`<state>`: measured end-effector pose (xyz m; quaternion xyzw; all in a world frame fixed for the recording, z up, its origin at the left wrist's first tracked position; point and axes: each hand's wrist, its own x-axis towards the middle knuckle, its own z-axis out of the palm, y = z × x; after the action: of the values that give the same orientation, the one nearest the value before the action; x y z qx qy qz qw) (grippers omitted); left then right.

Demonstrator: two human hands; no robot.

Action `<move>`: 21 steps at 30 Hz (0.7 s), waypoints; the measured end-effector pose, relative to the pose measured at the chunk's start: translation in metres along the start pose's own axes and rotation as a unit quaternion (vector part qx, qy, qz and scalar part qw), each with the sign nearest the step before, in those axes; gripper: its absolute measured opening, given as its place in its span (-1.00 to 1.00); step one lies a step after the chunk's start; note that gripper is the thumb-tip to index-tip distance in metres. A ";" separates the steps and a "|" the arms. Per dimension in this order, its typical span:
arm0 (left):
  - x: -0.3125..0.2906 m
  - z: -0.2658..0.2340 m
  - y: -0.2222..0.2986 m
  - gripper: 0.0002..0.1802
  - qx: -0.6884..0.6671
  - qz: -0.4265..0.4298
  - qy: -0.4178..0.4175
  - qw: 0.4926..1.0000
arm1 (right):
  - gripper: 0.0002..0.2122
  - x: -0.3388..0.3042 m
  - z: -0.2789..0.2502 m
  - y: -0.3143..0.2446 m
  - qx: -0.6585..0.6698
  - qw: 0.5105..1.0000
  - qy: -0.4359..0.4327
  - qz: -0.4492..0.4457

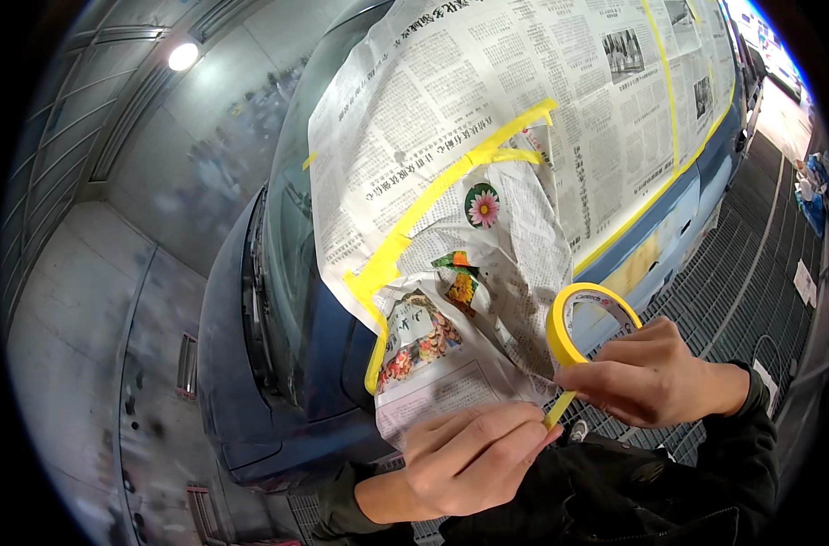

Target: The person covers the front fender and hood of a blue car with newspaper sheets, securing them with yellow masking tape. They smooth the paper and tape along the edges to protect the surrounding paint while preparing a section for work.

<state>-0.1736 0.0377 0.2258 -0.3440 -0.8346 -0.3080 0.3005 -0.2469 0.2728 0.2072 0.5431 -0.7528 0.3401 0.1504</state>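
My right hand (646, 373) is closed on a roll of yellow masking tape (560, 329), whose open ring faces up and away from me. A short strip of tape (560, 409) runs from the roll down to my left hand (478, 455), which pinches its end. Beside both hands hangs a crumpled newspaper sheet (473, 337) with flower pictures, its lower edge just behind my left fingers. Yellow tape (432, 200) fixes that sheet's upper edge to larger newspaper (451, 100) covering the vehicle's side windows. Whether my left fingers also touch the paper is hard to tell.
The dark blue vehicle (287, 437) stands in front of me, its hood to the left. Bare blue and yellowish panel (642, 264) shows below the paper. Metal floor grating (751, 246) lies at right. A grey wall (196, 155) and a lit lamp (183, 56) are at left.
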 end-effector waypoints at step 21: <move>0.025 -0.058 -0.151 -0.86 -0.124 -0.426 -0.020 0.896 | -0.76 -0.027 0.007 0.044 0.258 0.846 0.393 0.250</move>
<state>-0.2861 -0.0814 0.2337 0.0041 -0.8622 -0.5003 0.0790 -0.2771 0.2954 0.1711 0.1766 -0.6263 0.7332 0.1977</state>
